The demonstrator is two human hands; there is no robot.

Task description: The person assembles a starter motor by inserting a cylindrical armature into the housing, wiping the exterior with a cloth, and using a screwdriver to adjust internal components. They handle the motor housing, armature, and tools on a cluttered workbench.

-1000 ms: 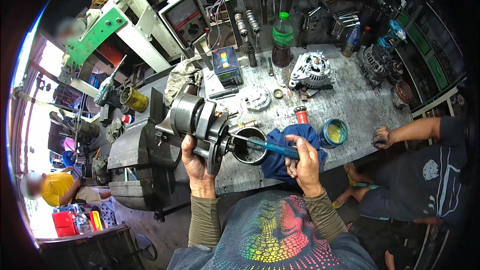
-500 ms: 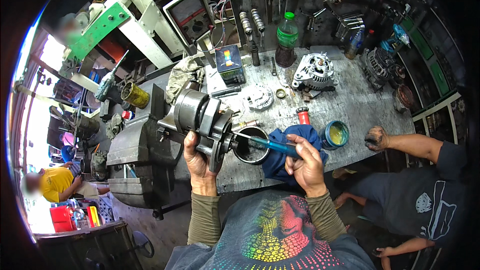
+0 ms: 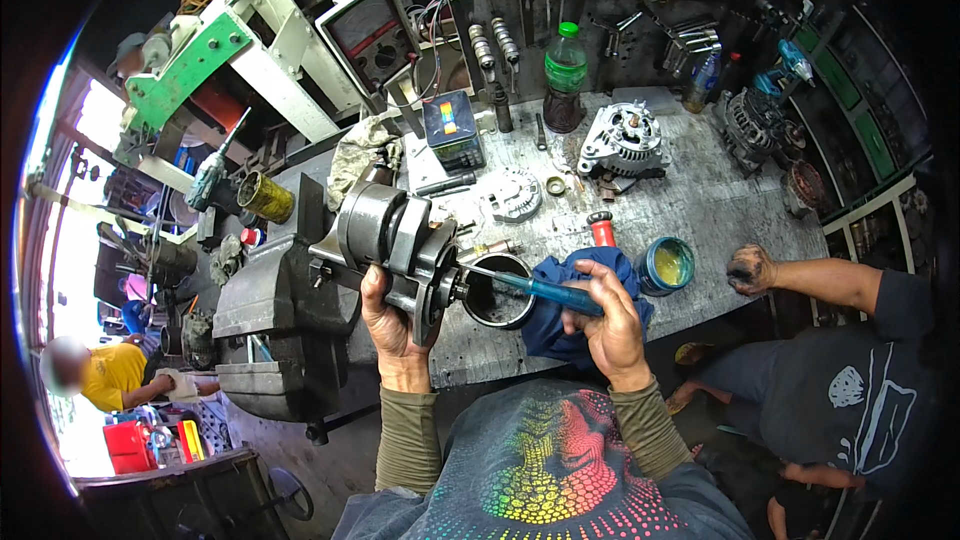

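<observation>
My left hand (image 3: 392,330) grips a dark metal starter motor (image 3: 385,230) from below, thumb up its near side. It is tilted beside the bench vise (image 3: 270,315); whether it rests on the vise I cannot tell. In my right hand (image 3: 612,335) is a screwdriver (image 3: 550,292) with a blue handle, its shank pointing left. The tip meets the starter's shaft end, though the exact contact is too small to see. Beneath the screwdriver stands an open metal cylinder (image 3: 524,316), and a blue cloth (image 3: 545,338) lies beside it.
An open grease tub (image 3: 668,268) and a red-capped piece (image 3: 602,230) lie to the right. Farther back are an alternator (image 3: 622,140), a green-capped bottle (image 3: 566,70) and a battery (image 3: 453,130). A co-worker's fist (image 3: 750,270) rests at the bench's right edge.
My right index finger has lifted and shifted on the screwdriver handle. The starter motor has tipped slightly. The whole view has shifted a little.
</observation>
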